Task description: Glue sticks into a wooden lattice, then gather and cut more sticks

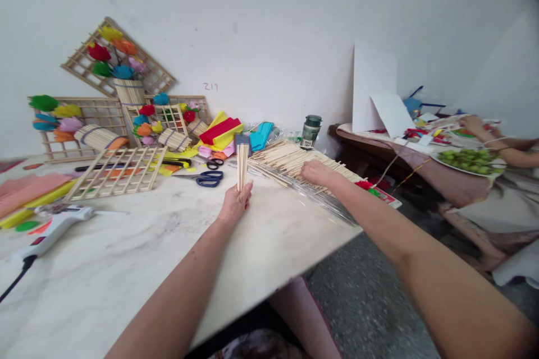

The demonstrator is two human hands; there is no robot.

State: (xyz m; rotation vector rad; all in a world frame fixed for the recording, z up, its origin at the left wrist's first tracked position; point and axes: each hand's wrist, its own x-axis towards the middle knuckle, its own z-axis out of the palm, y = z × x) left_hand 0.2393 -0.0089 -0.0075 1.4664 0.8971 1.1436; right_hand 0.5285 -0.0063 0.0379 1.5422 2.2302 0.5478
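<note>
My left hand is closed around a small bundle of thin wooden sticks, held upright above the table. Further right, my right hand reaches to a wide pile of loose wooden sticks. Its fingers are curled together on sticks at the pile's near side; how many they grip is hidden. Thin clear plastic sleeves and wires lie along the pile's near edge. Blue-handled scissors rest to the left of my left hand.
A glue gun and a stick lattice lie at left. Stick lattices with colourful flowers lean on the wall. Behind the pile stands a dark green bottle. At right, another person's arm is near a bowl of green fruit.
</note>
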